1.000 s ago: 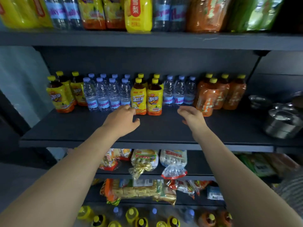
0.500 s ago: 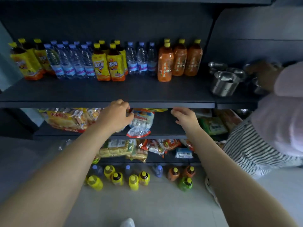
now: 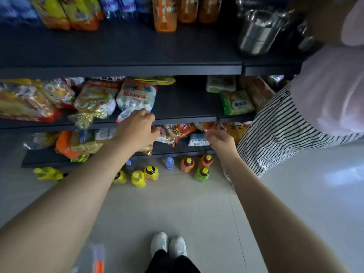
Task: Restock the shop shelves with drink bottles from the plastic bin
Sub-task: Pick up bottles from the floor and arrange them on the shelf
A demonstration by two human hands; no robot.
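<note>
Before the matte dark shelf (image 3: 187, 105), the left hand (image 3: 137, 129) is loosely curled, empty; whether crinkly packets (image 3: 178, 131) are pinched by the right hand (image 3: 221, 137) cannot be told.

Left hand (image 3: 137, 129): arm outstretched, bare, fingers loosely curled, back of hand up. Right hand (image 3: 221, 138): arm outstretched, bare, fingers loosely bent, apart from left.

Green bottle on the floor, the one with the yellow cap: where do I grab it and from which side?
Probably the neck just under its yellow cap, coming down from above on the aisle side. The green bottle stands upright, cap up; two orange bottles stand close behind it, by the edge of the bottom shelf, while bare floor lies in front.
</note>
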